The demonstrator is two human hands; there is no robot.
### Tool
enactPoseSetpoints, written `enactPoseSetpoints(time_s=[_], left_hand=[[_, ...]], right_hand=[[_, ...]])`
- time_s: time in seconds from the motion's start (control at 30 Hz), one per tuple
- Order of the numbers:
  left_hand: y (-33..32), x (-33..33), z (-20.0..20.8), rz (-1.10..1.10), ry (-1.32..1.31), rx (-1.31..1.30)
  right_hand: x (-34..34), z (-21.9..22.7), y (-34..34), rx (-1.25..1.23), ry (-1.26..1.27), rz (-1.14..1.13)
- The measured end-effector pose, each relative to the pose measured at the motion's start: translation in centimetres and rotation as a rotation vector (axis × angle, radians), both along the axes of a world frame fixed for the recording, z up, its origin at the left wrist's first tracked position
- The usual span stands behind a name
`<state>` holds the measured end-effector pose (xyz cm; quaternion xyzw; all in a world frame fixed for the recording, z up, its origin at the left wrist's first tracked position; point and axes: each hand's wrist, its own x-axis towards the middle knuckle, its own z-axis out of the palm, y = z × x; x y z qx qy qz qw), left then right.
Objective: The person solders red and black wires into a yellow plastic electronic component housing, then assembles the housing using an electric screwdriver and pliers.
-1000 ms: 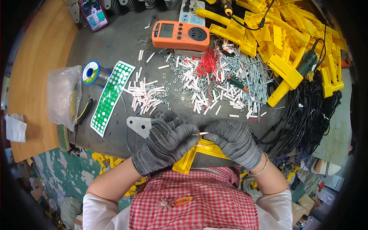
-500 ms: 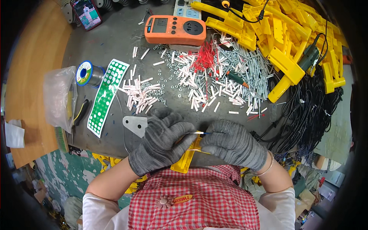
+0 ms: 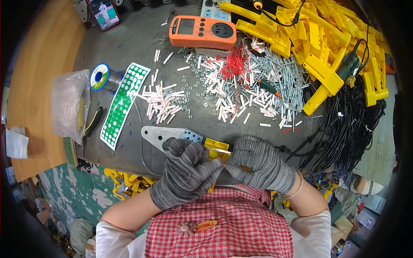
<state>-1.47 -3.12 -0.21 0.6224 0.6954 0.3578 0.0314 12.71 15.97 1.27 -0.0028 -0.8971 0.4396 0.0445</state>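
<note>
My left hand [image 3: 185,172] and my right hand [image 3: 262,163], both in grey knit gloves, meet in front of my apron with thumbs and fingers pinched close together. A tiny reddish bit shows between the fingertips; what they pinch is too small to make out. Just above them, a slim white piece [image 3: 221,151] spans the gap between the hands. Beneath lies a yellow plastic housing [image 3: 216,144], largely covered by the gloves. A grey metal plate with holes [image 3: 158,136] and a blue-grey perforated piece [image 3: 192,136] extend leftward from it.
Beyond my hands lie white sleeves [image 3: 161,103], nuts, long screws [image 3: 286,77] and red pieces [image 3: 234,62]. An orange meter [image 3: 202,32] stands behind. Yellow housings [image 3: 322,43] and black cables [image 3: 344,116] crowd the right. Leftward are a solder spool [image 3: 105,78], green sticker sheet [image 3: 124,105] and pliers [image 3: 94,121].
My left hand has shifted slightly down and right, uncovering more of the metal plate and the blue-grey piece. The fingertips of both hands have come together lower, below the white piece.
</note>
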Motion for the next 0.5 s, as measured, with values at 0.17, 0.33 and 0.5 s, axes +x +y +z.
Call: enactPoseSetpoints(time_s=[0.17, 0.33, 0.5], left_hand=[[-0.1, 0.0, 0.4, 0.03, -0.036, -0.05], [0.1, 0.1, 0.1, 0.014, -0.068, -0.048], [0.2, -0.1, 0.3, 0.016, -0.06, -0.042]], right_hand=[[0.5, 0.7, 1.7, -0.179, -0.187, -0.08], [1.3, 0.2, 1.4, 0.046, 0.016, 0.019], [0.8, 0.1, 0.4, 0.092, 0.037, -0.109]])
